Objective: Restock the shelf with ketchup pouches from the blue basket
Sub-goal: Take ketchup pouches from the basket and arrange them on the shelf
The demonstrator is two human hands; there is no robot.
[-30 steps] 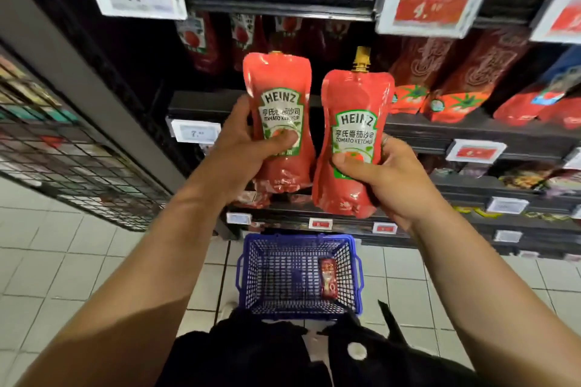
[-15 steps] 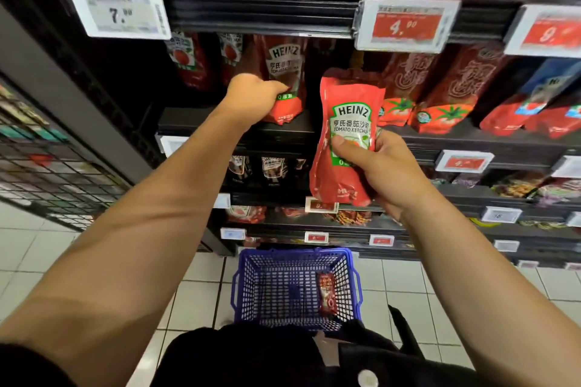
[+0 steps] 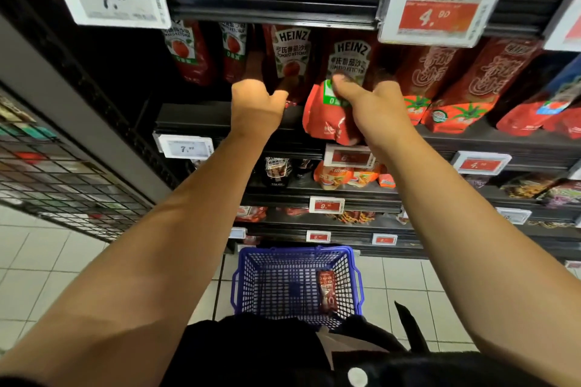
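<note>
You're shelving: your right hand (image 3: 374, 110) grips a pouch (image 3: 327, 116) at the shelf (image 3: 201, 122) lip; your left hand (image 3: 256, 104) curls on its neighbour (image 3: 290, 53). Next, push yours upright, beside it.

Both forearms bare, no sleeves, no watch or rings showing. Left hand (image 3: 256, 104) and right hand (image 3: 374, 107) ungloved. Black garment (image 3: 251, 355) at bottom edge of view; one round white button (image 3: 357, 377); pale lining patch near middle.
</note>
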